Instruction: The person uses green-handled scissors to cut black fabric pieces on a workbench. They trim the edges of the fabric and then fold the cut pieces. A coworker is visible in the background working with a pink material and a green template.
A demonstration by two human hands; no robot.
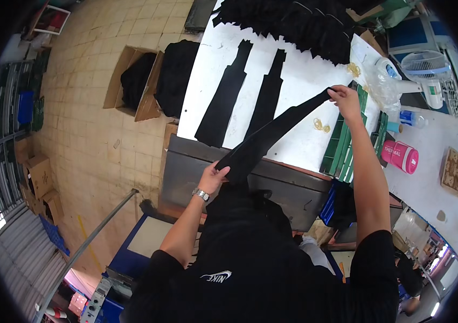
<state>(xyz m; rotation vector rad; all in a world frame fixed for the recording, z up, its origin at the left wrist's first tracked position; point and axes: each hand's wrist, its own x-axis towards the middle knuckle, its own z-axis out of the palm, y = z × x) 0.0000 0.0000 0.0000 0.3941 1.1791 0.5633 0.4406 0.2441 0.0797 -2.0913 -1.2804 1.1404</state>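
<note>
We hold a long black cloth piece (pixel 272 132) stretched between both hands, over the near part of the white table (pixel 300 146). Our left hand (pixel 212 177) has its thumb on top and its fingers folded beneath, closed on the wide near end, with a little cloth hanging past the grip. Our right hand (pixel 346 102) pinches the very tip of the narrow end between thumb and fingertips, with no gap but the cloth itself. We cannot tell whether the middle of the piece touches the tabletop.

On the floor to our left, an open cardboard box (pixel 150 91) holds black cloth (pixel 136 81), and a black heap (pixel 178 78) sits right beside it. At the table's right edge stands a green crate (pixel 338 145); near it, on another surface, lies a pink tumbler (pixel 400 156), whose contents we cannot see.

The held piece's long axis runs diagonally, from lower left up to upper right, narrowing toward our right hand. Two similar black panels, a left one (pixel 222 99) and a right one (pixel 266 97), lie flat with their stepped, narrow ends pointing away from us, both leaning slightly right.
</note>
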